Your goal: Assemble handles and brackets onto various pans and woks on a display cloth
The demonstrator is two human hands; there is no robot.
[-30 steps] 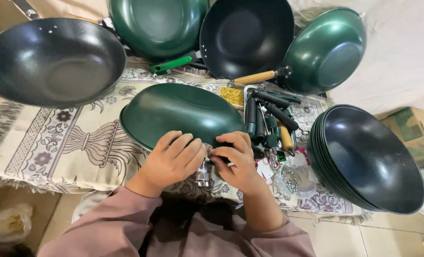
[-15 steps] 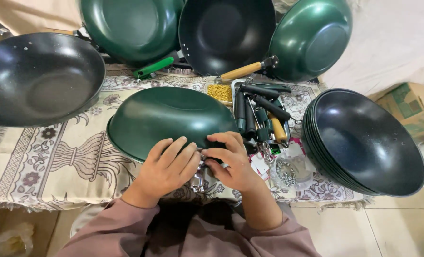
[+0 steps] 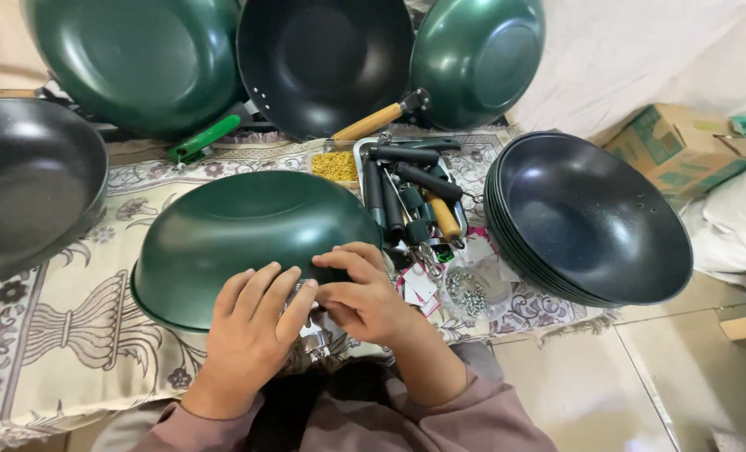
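A dark green pan (image 3: 239,234) lies upside down on the patterned cloth (image 3: 63,335) in front of me. My left hand (image 3: 252,331) and my right hand (image 3: 360,297) meet at its near rim. Together they pinch a small shiny metal bracket (image 3: 313,339) against the rim, and the fingers hide most of it. My right hand's fingertips touch the left hand's fingers.
A stack of black pans (image 3: 591,218) sits to the right. A tray of black and wooden handles (image 3: 411,197) lies behind the green pan, beside a box of yellow bits (image 3: 335,165) and a bag of screws (image 3: 471,289). More pans lean at the back; a cardboard box (image 3: 679,151) stands far right.
My view has shifted, so the pans have slid left in the frames. Both hands stay together at the green pan's near rim, with only small finger movements.
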